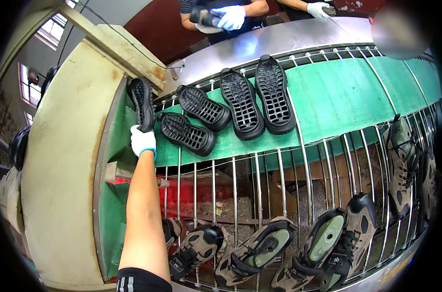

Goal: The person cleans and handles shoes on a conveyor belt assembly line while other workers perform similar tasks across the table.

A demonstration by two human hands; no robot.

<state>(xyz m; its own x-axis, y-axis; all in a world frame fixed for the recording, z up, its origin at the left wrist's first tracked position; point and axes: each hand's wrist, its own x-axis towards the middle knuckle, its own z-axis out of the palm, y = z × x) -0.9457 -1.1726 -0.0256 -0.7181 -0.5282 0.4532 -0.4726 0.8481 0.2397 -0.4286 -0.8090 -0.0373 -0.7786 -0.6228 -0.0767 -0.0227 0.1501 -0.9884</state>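
Note:
My left hand [143,141], in a white glove with a blue cuff, reaches to the left end of the green conveyor belt [333,92]. Its fingers are closed on the near end of a black shoe sole [142,103], which stands tilted beside the machine's opening. Just right of it, two black soles, one farther [204,107] and one nearer [188,134], lie slantwise with their grid sides up. Another pair, a left sole [242,103] and a right sole [274,95], lies side by side farther right. My right hand is out of view.
Brown and black shoes, including one upper [257,250], rest on the metal rods [235,194] nearest me. A cream machine housing [60,160] stands at left. Across the metal counter [289,36], a person's gloved hand [229,17] holds a dark shoe part; another gloved hand [319,9] is beyond.

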